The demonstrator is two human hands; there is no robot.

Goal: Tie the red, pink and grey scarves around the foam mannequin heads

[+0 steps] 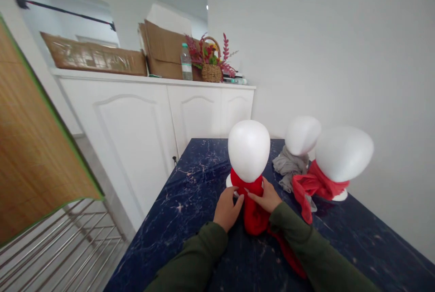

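A smooth white mannequin head (249, 149) stands upright on the table, with a red scarf (255, 217) around its neck. One part of the scarf hangs down in front, and a tail runs toward me under my right forearm. My left hand (228, 206) grips the scarf at the left of the neck, thumb and fingers curled in. On the other side, my right hand (267, 196) has its thumb across the front of the scarf and its fingers round the neck's right side. Both thumbs nearly meet below the chin.
The dark blue marbled table (183, 192) also bears a white head (302, 134) with a grey scarf (290, 165) and another head (343, 153) with a red scarf (314, 182). White cabinets (129, 133) and a metal rack (78, 237) stand left.
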